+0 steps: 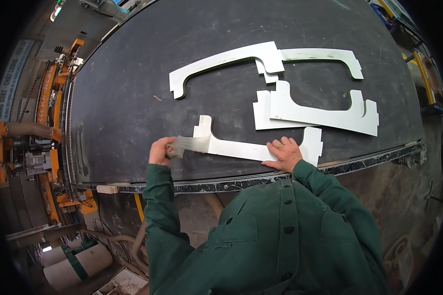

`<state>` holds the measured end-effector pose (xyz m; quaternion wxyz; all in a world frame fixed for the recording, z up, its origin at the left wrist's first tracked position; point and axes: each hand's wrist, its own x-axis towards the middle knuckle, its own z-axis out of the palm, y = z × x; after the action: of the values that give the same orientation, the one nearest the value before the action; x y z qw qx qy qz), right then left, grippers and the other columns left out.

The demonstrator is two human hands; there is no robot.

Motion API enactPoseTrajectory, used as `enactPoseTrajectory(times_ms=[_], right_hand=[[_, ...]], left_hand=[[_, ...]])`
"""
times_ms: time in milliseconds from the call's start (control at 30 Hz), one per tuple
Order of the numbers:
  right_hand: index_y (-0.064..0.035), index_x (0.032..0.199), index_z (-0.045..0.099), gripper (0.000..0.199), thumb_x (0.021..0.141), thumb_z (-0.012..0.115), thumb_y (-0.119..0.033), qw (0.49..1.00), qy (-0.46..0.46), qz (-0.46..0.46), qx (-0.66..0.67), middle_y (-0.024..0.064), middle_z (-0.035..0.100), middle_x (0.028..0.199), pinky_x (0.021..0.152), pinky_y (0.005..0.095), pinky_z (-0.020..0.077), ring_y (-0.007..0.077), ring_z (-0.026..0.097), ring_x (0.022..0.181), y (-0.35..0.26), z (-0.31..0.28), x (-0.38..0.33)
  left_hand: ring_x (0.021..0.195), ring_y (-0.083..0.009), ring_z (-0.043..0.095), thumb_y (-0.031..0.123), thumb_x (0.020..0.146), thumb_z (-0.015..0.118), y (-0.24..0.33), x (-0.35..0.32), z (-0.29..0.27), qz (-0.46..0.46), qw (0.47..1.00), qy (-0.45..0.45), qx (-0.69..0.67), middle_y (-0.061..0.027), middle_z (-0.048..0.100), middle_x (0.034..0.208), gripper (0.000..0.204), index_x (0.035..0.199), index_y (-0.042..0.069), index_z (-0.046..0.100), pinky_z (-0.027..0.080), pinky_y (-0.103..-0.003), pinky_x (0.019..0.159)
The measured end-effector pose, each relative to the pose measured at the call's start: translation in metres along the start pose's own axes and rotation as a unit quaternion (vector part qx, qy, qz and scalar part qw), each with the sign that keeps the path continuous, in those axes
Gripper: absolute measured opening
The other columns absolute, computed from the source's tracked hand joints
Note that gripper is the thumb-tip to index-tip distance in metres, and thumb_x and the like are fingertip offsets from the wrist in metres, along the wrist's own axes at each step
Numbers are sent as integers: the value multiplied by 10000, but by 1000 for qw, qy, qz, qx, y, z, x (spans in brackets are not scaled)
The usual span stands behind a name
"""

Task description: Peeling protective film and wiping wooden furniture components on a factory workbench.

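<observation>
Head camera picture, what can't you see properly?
All in the head view:
Left hand: fingertips hidden by its curled fingers and translucent film.
Right hand: palm hidden by its back.
Underneath white piece: partly covered by overlapping white piece.
Jacket: hem cut off by lower edge.

Five white panels (pixel 238 149), two hands (pixel 285 154), one film (pixel 192 143), one table (pixel 123 108)

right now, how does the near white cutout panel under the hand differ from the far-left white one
The near panel has its two arms pointing away from the person; the far-left panel has its arms pointing toward them. The near panel has the right hand on it and translucent film stretched from its left end to the left hand; the far-left panel has no hand on it. Both are white and roughly U-shaped.
</observation>
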<state>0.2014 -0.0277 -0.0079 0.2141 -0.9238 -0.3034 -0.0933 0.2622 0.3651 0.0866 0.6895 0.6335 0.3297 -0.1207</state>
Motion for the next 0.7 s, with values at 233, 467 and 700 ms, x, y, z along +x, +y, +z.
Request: enactPoseTrajectory(times_ms=[233, 467, 700], right_hand=[[-54, 998, 587, 538, 689, 653, -489, 1000, -4, 1, 17, 38, 541, 897, 663, 334, 368, 215, 461, 779, 0, 0, 1], [-50, 1000, 589, 533, 689, 659, -477, 1000, -10, 10, 25, 40, 538, 895, 669, 339, 370, 219, 459, 778, 3, 1, 2], [-43, 1008, 590, 531, 672, 682, -444, 999, 1, 32, 34, 44, 532, 882, 664, 341, 368, 224, 457, 770, 8, 0, 4]], left_hand=[[444, -125, 401, 139, 763, 620, 33, 50, -30, -101, 986, 23, -131, 49, 375, 457, 338, 528, 168, 378, 296, -281, 475], [441, -156, 376, 103, 758, 601, 69, 93, -28, -98, 976, 24, -192, 10, 387, 495, 309, 542, 140, 384, 282, -292, 460], [450, -148, 381, 49, 726, 615, 110, 131, 16, -49, 981, 47, -181, 32, 349, 486, 358, 511, 151, 347, 279, -290, 468]])
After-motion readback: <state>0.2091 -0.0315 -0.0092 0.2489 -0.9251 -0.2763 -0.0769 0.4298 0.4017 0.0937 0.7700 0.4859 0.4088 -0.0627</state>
